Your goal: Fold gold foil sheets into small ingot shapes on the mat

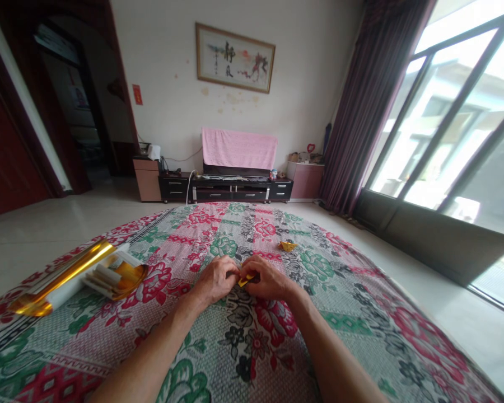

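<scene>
A small piece of gold foil paper [243, 281], partly folded, sits between my hands in the middle of the flowered cloth [273, 344]. My right hand [266, 278] curls around it, with the bright edge showing under the thumb and fingers. On the other side my left hand [218, 279] pinches at the paper's edge, fingertips close against the right hand. Most of the paper is hidden by the fingers. Just beyond the right hand lies a folded gold paper piece [287, 246] with pointed ends.
To the left lie a roll of gold foil [73, 277] and a bundle of white and gold sheets [116, 274]. Past the cloth-covered surface stands a low black TV cabinet [243, 190], with a pink cloth [239, 146] above it. Purple curtains [357, 112] hang beside the window.
</scene>
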### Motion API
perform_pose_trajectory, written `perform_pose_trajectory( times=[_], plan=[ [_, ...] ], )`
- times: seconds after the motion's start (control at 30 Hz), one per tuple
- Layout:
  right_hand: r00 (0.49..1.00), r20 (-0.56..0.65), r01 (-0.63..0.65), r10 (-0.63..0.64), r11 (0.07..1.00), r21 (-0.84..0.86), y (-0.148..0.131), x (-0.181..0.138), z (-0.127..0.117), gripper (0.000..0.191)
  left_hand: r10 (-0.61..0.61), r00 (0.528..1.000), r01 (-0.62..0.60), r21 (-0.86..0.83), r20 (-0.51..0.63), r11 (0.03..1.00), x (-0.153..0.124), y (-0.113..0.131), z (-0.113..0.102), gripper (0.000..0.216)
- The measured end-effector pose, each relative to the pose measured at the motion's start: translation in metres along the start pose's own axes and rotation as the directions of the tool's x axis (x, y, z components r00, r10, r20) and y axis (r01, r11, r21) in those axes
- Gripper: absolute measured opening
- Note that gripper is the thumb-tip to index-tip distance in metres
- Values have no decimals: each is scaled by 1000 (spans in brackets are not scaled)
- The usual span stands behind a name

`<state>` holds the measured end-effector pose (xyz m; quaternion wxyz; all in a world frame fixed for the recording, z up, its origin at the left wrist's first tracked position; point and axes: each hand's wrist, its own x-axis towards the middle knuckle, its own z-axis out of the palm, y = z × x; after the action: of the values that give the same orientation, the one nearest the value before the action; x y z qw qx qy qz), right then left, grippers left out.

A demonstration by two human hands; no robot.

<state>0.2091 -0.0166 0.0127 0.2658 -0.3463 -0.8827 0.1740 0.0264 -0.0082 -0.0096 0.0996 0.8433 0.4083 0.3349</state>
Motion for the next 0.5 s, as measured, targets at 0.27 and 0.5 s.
perform_pose_trajectory(
  times=[0.27,0.5],
  plan=[
    [999,35,22,-22,1000,23,1,2,-3,26,-22,1000,23,-43,14,999,1,-5,1,19],
    [998,15,55,-56,998,25,5,2,-3,27,-20,1000,21,-61,13,998,1,-8,2,19]
  ],
)
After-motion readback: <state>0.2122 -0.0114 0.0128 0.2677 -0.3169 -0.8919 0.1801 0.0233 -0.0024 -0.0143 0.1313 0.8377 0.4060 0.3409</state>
